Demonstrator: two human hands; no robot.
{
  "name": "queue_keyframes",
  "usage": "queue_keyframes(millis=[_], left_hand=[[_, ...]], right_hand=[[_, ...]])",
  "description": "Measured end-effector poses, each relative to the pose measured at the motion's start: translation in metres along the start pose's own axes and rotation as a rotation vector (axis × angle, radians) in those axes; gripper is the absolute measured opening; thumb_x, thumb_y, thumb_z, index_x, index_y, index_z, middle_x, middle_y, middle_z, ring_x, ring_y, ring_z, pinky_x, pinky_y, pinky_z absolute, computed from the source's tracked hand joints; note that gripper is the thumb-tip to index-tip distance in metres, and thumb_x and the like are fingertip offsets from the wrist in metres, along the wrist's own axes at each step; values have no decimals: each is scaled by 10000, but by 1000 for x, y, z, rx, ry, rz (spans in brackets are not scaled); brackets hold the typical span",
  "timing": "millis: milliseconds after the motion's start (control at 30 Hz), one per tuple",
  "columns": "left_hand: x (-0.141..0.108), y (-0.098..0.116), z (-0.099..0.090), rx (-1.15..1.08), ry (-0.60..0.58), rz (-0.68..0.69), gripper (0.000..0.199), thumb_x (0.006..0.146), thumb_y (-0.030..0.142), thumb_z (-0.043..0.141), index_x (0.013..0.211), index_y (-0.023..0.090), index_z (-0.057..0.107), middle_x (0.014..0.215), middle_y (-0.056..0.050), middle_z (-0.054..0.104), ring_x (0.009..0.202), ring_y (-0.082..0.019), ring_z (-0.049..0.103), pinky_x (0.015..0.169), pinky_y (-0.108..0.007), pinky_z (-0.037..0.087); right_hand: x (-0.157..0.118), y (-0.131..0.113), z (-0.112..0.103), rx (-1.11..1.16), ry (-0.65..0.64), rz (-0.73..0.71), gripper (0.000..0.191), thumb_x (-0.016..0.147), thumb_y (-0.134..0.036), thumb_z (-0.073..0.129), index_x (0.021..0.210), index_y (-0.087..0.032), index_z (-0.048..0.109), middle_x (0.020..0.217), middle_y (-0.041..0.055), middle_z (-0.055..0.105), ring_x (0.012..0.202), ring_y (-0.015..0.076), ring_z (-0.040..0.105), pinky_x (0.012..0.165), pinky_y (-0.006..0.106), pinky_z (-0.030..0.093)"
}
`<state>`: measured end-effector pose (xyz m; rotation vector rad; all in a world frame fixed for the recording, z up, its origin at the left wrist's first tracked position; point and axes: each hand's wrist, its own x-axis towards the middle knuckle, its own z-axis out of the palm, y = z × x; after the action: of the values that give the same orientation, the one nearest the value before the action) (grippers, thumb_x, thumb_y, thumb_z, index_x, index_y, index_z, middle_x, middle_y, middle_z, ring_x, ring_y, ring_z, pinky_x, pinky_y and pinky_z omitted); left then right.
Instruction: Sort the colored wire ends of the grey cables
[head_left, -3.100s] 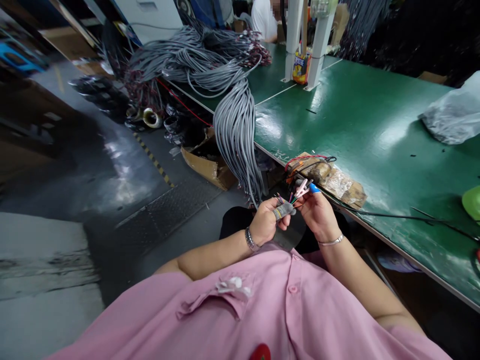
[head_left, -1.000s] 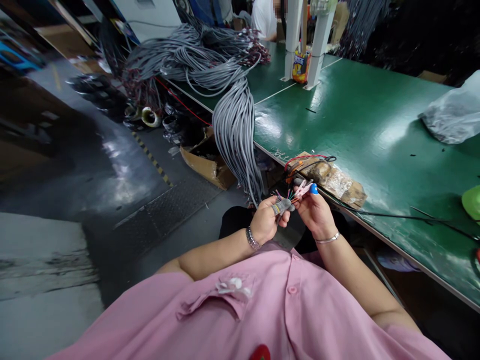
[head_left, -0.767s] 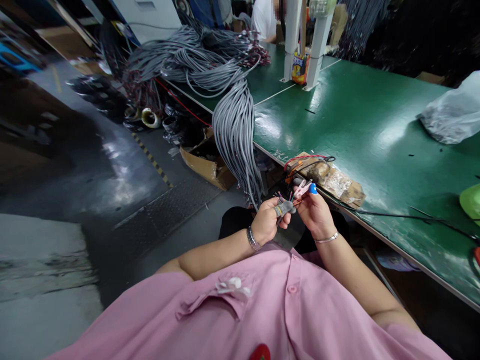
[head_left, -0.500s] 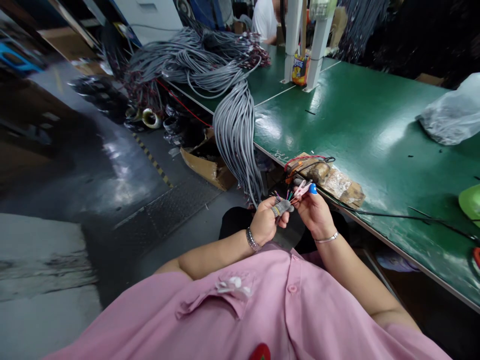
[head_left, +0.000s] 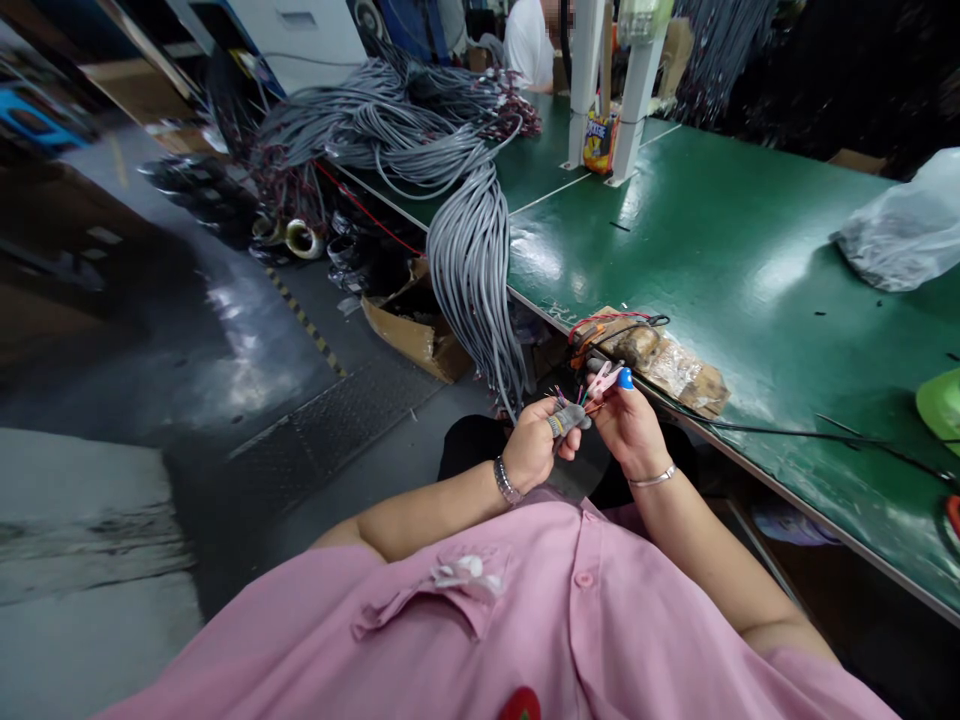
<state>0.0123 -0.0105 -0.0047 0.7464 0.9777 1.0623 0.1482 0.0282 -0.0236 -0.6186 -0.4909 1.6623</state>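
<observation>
My left hand (head_left: pixel 534 447) is closed on a bunch of thin coloured wires (head_left: pixel 558 394) that fan out above its fingers. A grey knitted finger cover (head_left: pixel 565 420) sits on that hand. Close by on the right, my right hand (head_left: pixel 631 428) pinches a pale pink clip-like tool (head_left: pixel 602 379). A blue cap or wrapping (head_left: pixel 625 378) shows at its fingertip. Orange-looking wires run between the two hands. Whether the tool grips a wire is too small to tell.
Before me stands a green-topped table (head_left: pixel 720 240). At its near edge lies a taped wooden block (head_left: pixel 679 370) with red and black leads. Grey cables (head_left: pixel 472 270) hang over the left edge, above a cardboard box (head_left: pixel 412 330). A plastic bag (head_left: pixel 907 230) lies right. Someone in white (head_left: pixel 529 45) is behind.
The left hand and its wires have shifted very slightly, and the wire ends fan a little differently. The right hand keeps the pink tool in nearly the same place.
</observation>
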Motion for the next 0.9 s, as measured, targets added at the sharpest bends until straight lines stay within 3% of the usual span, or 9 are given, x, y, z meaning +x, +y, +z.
queue_keyframes(millis=[500, 900], left_hand=[[2, -1, 2, -22, 1, -10, 288, 721, 399, 713, 757, 136, 602, 534, 4, 583, 390, -74, 465, 356, -177, 341], [-2, 1, 3, 18, 15, 74, 302, 730, 425, 709, 749, 146, 594, 529, 14, 580, 404, -83, 487, 386, -196, 375]], right_hand=[[0, 0, 1, -12, -10, -8, 272, 811, -461, 680, 841, -191, 697, 774, 8, 673, 634, 112, 560, 614, 238, 505], [1, 0, -2, 34, 30, 99, 405, 798, -612, 615, 849, -214, 671, 834, 6, 708, 636, 109, 599, 614, 248, 504]])
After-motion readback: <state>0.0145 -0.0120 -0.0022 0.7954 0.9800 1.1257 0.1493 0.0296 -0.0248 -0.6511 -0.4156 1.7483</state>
